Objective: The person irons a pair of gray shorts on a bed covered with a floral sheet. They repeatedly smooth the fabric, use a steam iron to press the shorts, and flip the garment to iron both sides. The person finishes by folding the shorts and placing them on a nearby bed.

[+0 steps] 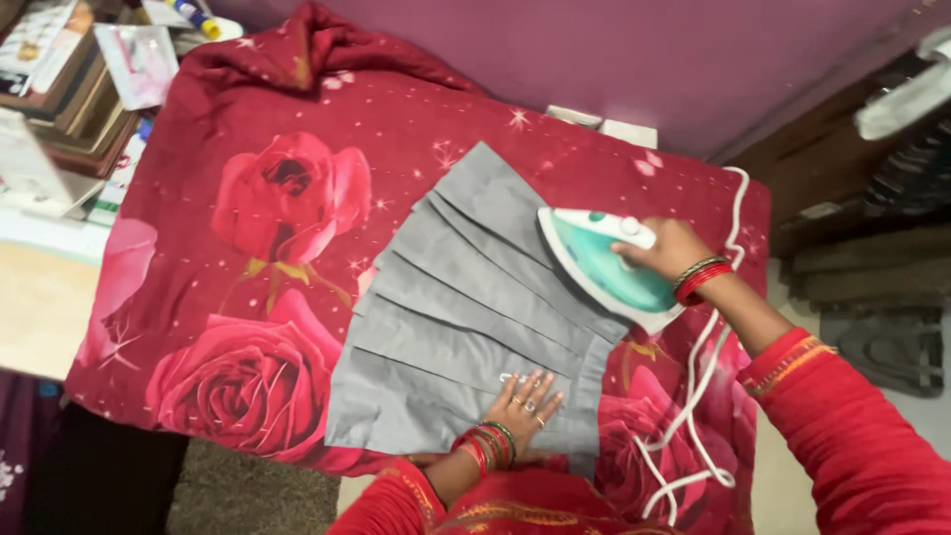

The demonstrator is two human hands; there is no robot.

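Head view: right hand (666, 248) clenched on the teal-and-white iron (601, 266), sole flat on the grey pleated skirt's (466, 307) right edge, long axis diagonal, nose pointing upper-left, while left hand (522, 401) lay flat, fingers released, pinning the waistband.

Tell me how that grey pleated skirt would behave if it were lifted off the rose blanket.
The grey pleated skirt lies thin and flat, so it would probably droop limply. Its pleats look only pressed, so they may fan open. The left hand presses it flat while the right hand holds the iron; likely light.
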